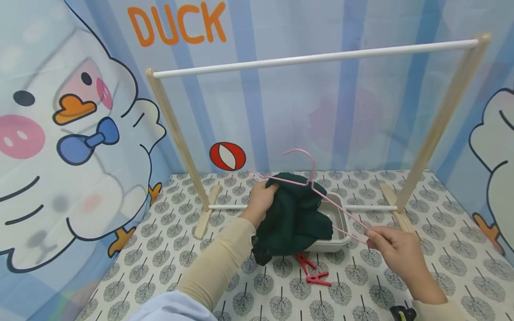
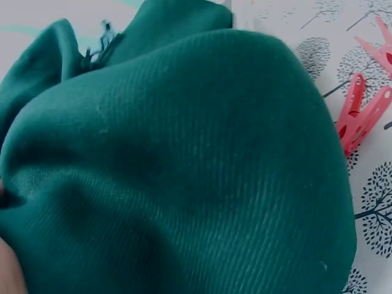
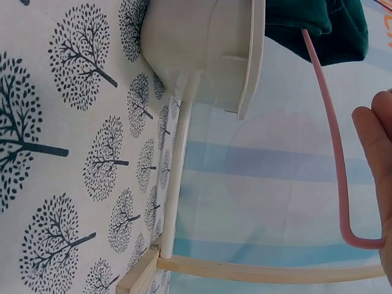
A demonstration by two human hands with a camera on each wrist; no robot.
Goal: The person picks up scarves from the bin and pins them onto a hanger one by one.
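A dark green ribbed cloth [image 1: 295,218], bunched and with a bit of fringe in the left wrist view, hangs over a pink wire hanger [image 1: 341,206]. My left hand [image 1: 262,200] pinches the cloth's upper left edge near one end of the hanger. With my right hand [image 1: 395,249] I grip the hanger's right end, its hook pointing up and left. In the right wrist view the hanger's bent corner [image 3: 348,236] meets my right hand [image 3: 381,141]. Behind and below the cloth stands a pale plastic basin [image 1: 341,223], partly hidden.
Two red clothespins [image 1: 318,278] lie on the tree-patterned tablecloth [image 1: 241,294] before the basin. A wooden rack with a white top rail [image 1: 313,59] and a low crossbar [image 1: 371,208] spans the back. Behind it hangs a duck-print backdrop [image 1: 281,107].
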